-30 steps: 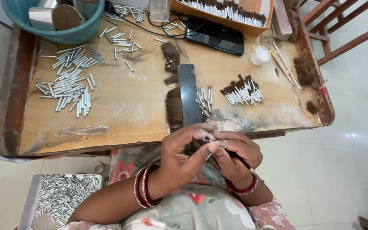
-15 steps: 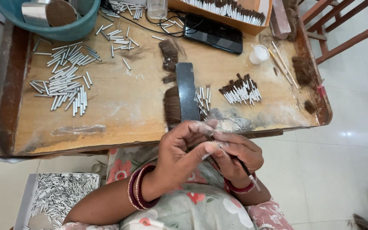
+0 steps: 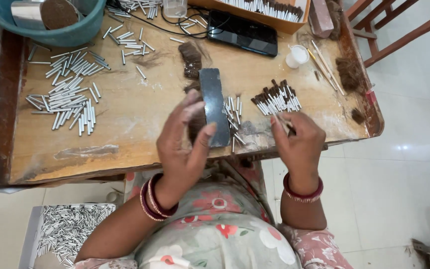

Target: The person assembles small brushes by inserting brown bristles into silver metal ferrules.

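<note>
The right hand (image 3: 298, 142) pinches a thin metal tube (image 3: 284, 122) at the wooden tabletop's (image 3: 140, 124) five o'clock edge; the left hand (image 3: 185, 142) hangs open beside the dark flat stone block (image 3: 213, 107), apparently mid-assembly.

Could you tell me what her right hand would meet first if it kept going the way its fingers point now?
Probably the pile of brown-tipped tubes just beyond the right hand, though its height above the table is unclear.

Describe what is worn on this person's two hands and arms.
Both forearms are bare, with no sleeves in view. The left hand has a stack of dark red and maroon bangles at the wrist. The right hand has a thinner set of red bangles.
</note>
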